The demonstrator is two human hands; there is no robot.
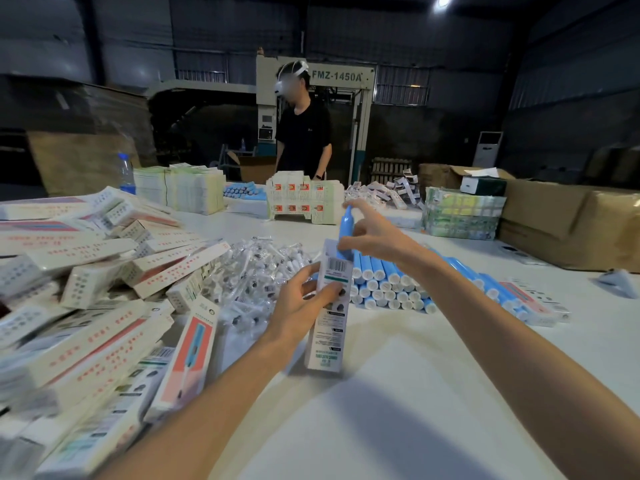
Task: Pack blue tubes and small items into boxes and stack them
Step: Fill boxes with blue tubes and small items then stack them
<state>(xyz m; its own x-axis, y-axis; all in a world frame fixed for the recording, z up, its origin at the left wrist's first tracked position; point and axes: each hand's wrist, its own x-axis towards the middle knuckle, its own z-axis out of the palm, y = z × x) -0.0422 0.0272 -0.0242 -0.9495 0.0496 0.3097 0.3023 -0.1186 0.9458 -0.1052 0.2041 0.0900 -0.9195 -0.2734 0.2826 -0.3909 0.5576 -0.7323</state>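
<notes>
1. The slim blue plastic tube (345, 223) only shows its upper part. The lower bit is hidden by the top of the tall white printed cardboard box (329, 317) and the right hand (370, 233).
2. The heap of white-and-red cardboard boxes (86, 306) is smeared with blur and chopped by the left and bottom edges.
3. The pile of small clear-wrapped packets (256, 268): contents too tiny to tell.
4. The big brown cardboard carton (571, 226) runs off the right edge.

Boxes (86, 271) pile at the left of the table (398, 410), small bagged items (256, 268) heaped beside them, stacked tubes (388, 289) to their right. Cartons (571, 223) sit at the far right; a person (303, 133) stands behind the table.
</notes>
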